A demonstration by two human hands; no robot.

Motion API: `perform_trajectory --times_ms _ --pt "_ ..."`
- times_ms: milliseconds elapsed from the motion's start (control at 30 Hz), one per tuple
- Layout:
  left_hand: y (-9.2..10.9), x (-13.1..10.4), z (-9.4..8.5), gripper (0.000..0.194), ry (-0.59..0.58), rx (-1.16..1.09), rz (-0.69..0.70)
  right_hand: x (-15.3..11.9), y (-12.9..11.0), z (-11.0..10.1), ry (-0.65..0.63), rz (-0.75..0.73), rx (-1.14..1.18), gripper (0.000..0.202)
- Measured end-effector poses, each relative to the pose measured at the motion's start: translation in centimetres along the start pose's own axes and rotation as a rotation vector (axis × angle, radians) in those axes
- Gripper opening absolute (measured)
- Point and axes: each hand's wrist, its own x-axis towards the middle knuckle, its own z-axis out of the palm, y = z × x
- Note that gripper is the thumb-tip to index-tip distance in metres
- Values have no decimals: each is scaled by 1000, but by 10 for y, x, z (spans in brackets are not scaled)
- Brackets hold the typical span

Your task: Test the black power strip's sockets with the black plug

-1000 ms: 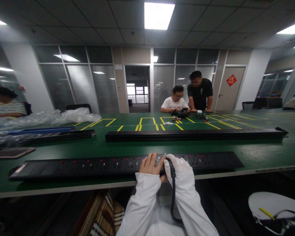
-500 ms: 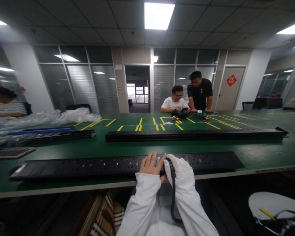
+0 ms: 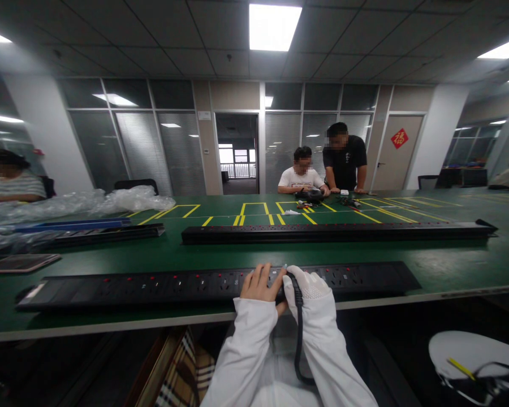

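Lower centre: gloved right hand (image 3: pixel 309 284) closed round the cord's (image 3: pixel 299 339) plug end; left hand (image 3: pixel 259 284) half-spread on power strip (image 3: pixel 165 286), likely bracing it. Can't tell if its thumb grips.

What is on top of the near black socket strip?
Over the socket strip are the left hand and gloved right hand, the latter holding a black cable. What lies beneath them is covered.

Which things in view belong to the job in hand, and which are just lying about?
In the job:
- near socket strip, at the left hand
- black cable, gripped by the gloved right hand

Apparently just lying about:
- far socket strip
- clear plastic wrapping
- flat pinkish object
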Motion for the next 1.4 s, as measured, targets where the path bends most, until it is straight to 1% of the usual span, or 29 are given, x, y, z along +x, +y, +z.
perform_trajectory --times_ms 433,567,700,900,1100,1400 --pt "0 0 1 63 -9 -16 -13 0 0 0 -35 11 -31 33" --pt "0 -1 0 61 8 -15 -9 -1 0 1 -19 5 -26 34" --pt "1 0 -2 62 0 -17 -6 0 0 0 -3 -5 -21 33" --pt "0 0 -2 60 3 -2 -2 1 -1 -2 -12 5 -16 32" --pt "1 0 -2 59 0 -34 -13 0 0 -1 -24 0 -25 33" --pt "0 0 -4 63 -25 -17 -5 1 -1 -2 -26 -1 -38 32"
